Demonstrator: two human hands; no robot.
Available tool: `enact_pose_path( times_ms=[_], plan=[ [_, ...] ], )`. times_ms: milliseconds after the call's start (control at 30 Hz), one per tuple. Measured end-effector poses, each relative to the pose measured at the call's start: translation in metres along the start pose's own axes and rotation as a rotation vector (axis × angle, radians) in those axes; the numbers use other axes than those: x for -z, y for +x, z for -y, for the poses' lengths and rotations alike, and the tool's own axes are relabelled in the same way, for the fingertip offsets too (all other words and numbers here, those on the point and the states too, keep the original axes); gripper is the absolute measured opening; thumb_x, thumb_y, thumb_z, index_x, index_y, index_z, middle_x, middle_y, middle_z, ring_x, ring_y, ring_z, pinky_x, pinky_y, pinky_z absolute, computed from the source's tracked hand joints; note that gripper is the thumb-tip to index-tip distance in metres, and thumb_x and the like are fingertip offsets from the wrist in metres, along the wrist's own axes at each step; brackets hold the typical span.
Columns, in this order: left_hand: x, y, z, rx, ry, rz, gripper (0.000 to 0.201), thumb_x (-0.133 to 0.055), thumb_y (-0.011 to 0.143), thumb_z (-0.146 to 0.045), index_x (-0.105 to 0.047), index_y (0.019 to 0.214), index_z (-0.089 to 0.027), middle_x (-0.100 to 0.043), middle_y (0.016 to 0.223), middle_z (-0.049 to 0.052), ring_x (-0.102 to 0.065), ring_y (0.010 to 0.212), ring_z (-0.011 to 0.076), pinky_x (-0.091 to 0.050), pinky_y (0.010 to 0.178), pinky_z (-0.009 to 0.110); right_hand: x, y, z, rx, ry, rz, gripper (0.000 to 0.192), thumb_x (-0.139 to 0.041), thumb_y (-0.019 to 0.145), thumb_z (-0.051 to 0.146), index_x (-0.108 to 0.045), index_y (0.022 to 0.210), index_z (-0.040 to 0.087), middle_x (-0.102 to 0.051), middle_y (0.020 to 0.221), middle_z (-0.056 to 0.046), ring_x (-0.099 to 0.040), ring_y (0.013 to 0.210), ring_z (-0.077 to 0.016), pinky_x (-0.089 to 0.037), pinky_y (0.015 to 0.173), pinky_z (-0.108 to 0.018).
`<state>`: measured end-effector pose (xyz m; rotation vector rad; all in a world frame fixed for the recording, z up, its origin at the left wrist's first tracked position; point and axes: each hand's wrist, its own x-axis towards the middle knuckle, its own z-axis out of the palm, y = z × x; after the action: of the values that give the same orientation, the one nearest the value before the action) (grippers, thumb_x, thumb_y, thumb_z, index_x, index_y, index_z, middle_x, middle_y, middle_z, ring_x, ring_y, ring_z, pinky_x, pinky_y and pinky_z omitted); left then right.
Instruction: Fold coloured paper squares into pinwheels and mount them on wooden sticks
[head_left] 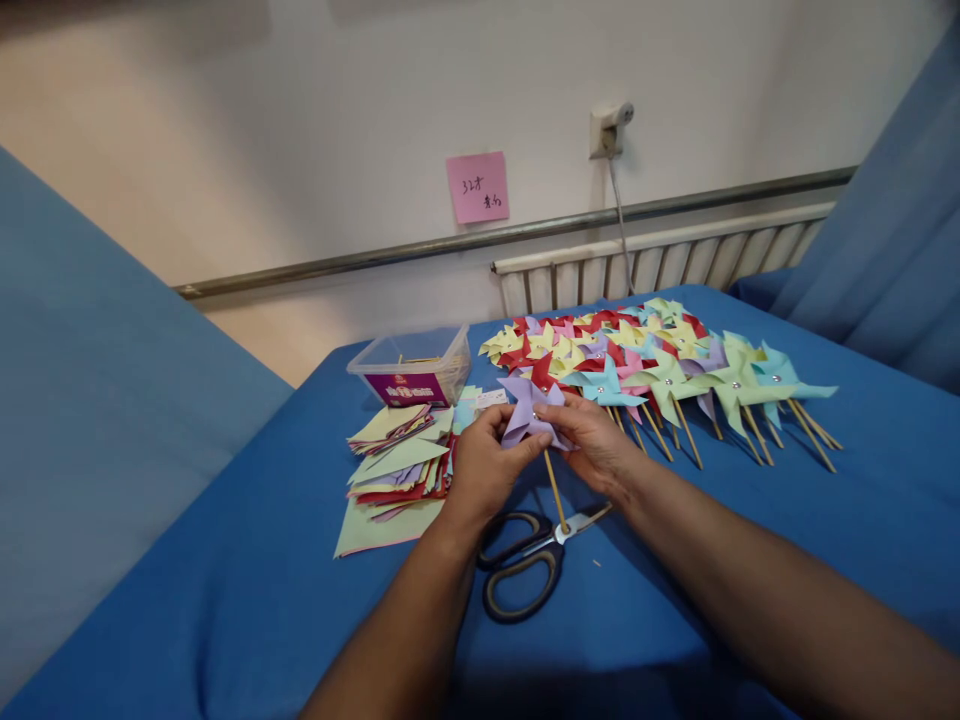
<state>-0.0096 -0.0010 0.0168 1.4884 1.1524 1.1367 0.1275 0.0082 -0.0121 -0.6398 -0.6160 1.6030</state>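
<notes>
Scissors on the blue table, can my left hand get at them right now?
Probably not right away: the left hand is busy holding the purple pinwheel with the right hand. The scissors lie uncovered just below, so the way is free.

Both forearms bare to frame edge, no sleeves, watch or rings I can see; left hand (480,470), right hand (596,445).

I see a cream wall (300,120) with a pink sticky note (478,187) at twelve o'clock and a wall socket (609,128) at one o'clock. Below them run a metal rail (375,258) and a white radiator (660,262). Blue curtains (892,220) hang at three o'clock.
</notes>
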Motion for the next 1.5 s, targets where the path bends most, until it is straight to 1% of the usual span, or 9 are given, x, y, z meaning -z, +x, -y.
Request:
enact_pose_path(
  times_ms=[200, 367, 567, 800, 1033, 1200, 1267, 1367, 1500],
  plan=[
    [0.002, 0.001, -0.001, 0.03, -0.144, 0.059, 0.041, -0.088, 0.058, -0.034, -0.071, 0.091, -0.015, -0.073, 0.085, 0.004, -0.064, 0.076, 0.0176, -0.047, 0.073, 0.028, -0.002, -0.001, 0.002, 0.079, 0.002, 0.01, 0.031, -0.089, 0.058, 0.023, -0.071, 0.083, 0.016, -0.073, 0.076, 0.0, -0.064, 0.066, -0.0127, -0.049, 0.067, -0.025],
    [0.004, 0.002, -0.001, 0.19, -0.381, 0.086, 0.039, -0.082, 0.067, -0.046, -0.072, 0.084, -0.013, -0.07, 0.074, 0.005, -0.06, 0.064, 0.0138, -0.047, 0.067, 0.027, -0.001, 0.0, 0.003, 0.119, -0.041, 0.032, 0.029, -0.087, 0.061, 0.025, -0.07, 0.083, 0.017, -0.071, 0.072, 0.002, -0.061, 0.061, -0.0119, -0.048, 0.063, -0.025],
    [0.004, 0.004, 0.001, 0.239, -0.393, 0.059, 0.035, -0.087, 0.061, -0.04, -0.068, 0.073, -0.013, -0.065, 0.062, 0.002, -0.055, 0.054, 0.0103, -0.04, 0.054, 0.021, 0.001, 0.001, -0.001, 0.095, -0.119, 0.053, 0.037, -0.089, 0.059, 0.029, -0.069, 0.088, 0.017, -0.072, 0.08, -0.001, -0.064, 0.067, -0.0138, -0.05, 0.067, -0.027],
    [0.004, 0.005, 0.006, 0.331, -0.435, 0.011, 0.039, -0.09, 0.055, -0.031, -0.062, 0.076, -0.014, -0.067, 0.069, 0.003, -0.06, 0.058, 0.0121, -0.046, 0.059, 0.023, 0.004, 0.002, -0.006, 0.135, -0.251, 0.059, 0.045, -0.089, 0.058, 0.033, -0.068, 0.095, 0.019, -0.07, 0.081, 0.001, -0.064, 0.075, -0.0156, -0.05, 0.073, -0.028],
    [0.006, 0.007, 0.007, 0.316, -0.5, -0.027, 0.033, -0.088, 0.054, -0.024, -0.064, 0.075, -0.013, -0.068, 0.067, 0.003, -0.061, 0.058, 0.0126, -0.048, 0.062, 0.025, 0.005, 0.0, -0.001, 0.153, -0.231, 0.105, 0.034, -0.078, 0.074, 0.048, -0.065, 0.086, 0.019, -0.062, 0.069, 0.003, -0.057, 0.061, -0.011, -0.045, 0.06, -0.024],
    [0.009, 0.01, 0.007, 0.24, -0.545, -0.137, 0.031, -0.086, 0.056, -0.024, -0.067, 0.077, -0.012, -0.067, 0.065, 0.002, -0.059, 0.057, 0.0116, -0.046, 0.059, 0.023, 0.007, 0.001, -0.008, 0.304, -0.48, 0.186, 0.053, -0.086, 0.064, 0.042, -0.06, 0.104, 0.022, -0.07, 0.1, -0.004, -0.066, 0.094, -0.0199, -0.051, 0.083, -0.033],
    [0.011, 0.011, 0.006, 0.204, -0.541, -0.166, 0.032, -0.086, 0.056, -0.026, -0.068, 0.077, -0.011, -0.067, 0.064, 0.002, -0.058, 0.056, 0.0112, -0.045, 0.057, 0.023, 0.008, 0.0, -0.013, 0.381, -0.645, 0.188, 0.053, -0.087, 0.063, 0.039, -0.059, 0.105, 0.022, -0.07, 0.105, -0.005, -0.066, 0.098, -0.0205, -0.051, 0.083, -0.033],
    [0.011, 0.011, 0.005, 0.189, -0.545, -0.187, 0.032, -0.086, 0.054, -0.026, -0.068, 0.076, -0.011, -0.067, 0.064, 0.002, -0.058, 0.056, 0.0112, -0.045, 0.058, 0.023, 0.009, -0.001, -0.018, 0.45, -0.809, 0.132, 0.039, -0.082, 0.07, 0.04, -0.061, 0.097, 0.021, -0.07, 0.094, -0.002, -0.065, 0.081, -0.0171, -0.05, 0.073, -0.03],
    [0.01, 0.009, 0.005, 0.207, -0.54, -0.204, 0.032, -0.086, 0.054, -0.025, -0.069, 0.077, -0.011, -0.068, 0.065, 0.003, -0.059, 0.056, 0.0117, -0.045, 0.058, 0.023, 0.009, -0.001, -0.019, 0.453, -0.807, 0.085, 0.029, -0.077, 0.074, 0.042, -0.064, 0.09, 0.021, -0.069, 0.082, 0.001, -0.061, 0.068, -0.0146, -0.048, 0.065, -0.028]
  ],
)
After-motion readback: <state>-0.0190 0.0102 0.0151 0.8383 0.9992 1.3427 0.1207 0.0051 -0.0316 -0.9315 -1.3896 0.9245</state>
